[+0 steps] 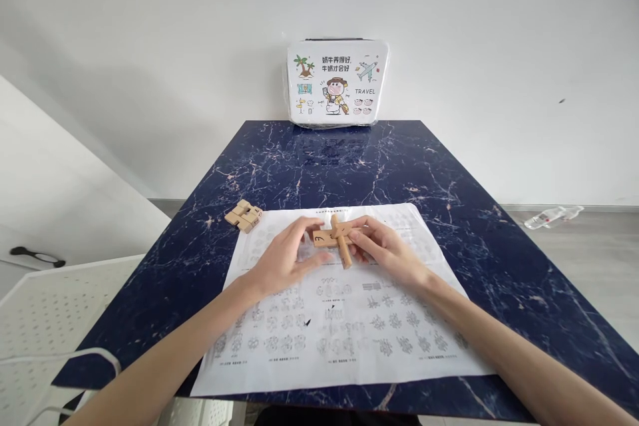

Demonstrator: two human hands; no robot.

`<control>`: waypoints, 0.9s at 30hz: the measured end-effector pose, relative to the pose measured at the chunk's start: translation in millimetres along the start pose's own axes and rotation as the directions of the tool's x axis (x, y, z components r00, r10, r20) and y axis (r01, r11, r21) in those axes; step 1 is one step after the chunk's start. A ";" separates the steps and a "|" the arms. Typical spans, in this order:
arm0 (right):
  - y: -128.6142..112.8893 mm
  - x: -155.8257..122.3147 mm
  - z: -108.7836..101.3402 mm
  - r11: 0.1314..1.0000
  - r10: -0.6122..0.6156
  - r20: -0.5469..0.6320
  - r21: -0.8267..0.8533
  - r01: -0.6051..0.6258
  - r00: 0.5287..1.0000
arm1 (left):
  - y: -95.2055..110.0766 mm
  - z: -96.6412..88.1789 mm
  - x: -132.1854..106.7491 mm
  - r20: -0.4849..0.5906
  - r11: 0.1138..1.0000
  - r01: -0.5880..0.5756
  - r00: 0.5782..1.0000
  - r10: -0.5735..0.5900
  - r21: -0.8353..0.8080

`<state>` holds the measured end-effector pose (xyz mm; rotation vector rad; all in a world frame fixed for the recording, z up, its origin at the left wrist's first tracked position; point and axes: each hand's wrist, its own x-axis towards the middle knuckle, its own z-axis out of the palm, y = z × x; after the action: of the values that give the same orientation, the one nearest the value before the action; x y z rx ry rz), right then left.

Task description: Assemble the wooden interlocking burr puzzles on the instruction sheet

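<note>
Over the printed sheet [259, 359], my right hand [387, 249] pinches a wooden interlocking puzzle [341, 239] by its right side. The puzzle is made of light wooden bars crossing one another, with a black mark on the left end of one bar. My left hand [284, 256] is at that left end, thumb and fingers spread apart around it; it does not visibly grip the wood. Some of the right fingers are hidden behind the puzzle. Beyond the sheet's upper left corner sits a small cluster of wooden puzzle pieces [243, 216], some marked in dark and red.
The sheet lies on a dark blue marble-patterned table [319, 180] and carries rows of assembly drawings. At the far edge a white cartoon-printed case [339, 83] leans against the wall. A white perforated surface [44, 326] is at left; a clear plastic bottle [544, 217] lies on the floor at right.
</note>
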<state>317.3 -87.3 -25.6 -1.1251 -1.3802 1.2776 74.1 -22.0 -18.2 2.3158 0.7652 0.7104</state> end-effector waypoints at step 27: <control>-0.3 -5.9 11.9 0.999 -0.026 0.182 0.031 0.020 0.983 | 8.8 0.8 -0.5 0.081 0.980 0.022 0.997 -0.006 -0.198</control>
<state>306.6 -95.1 -26.1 -0.9887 -1.4988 1.4079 77.3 -28.4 -13.0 2.1417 0.6430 0.6524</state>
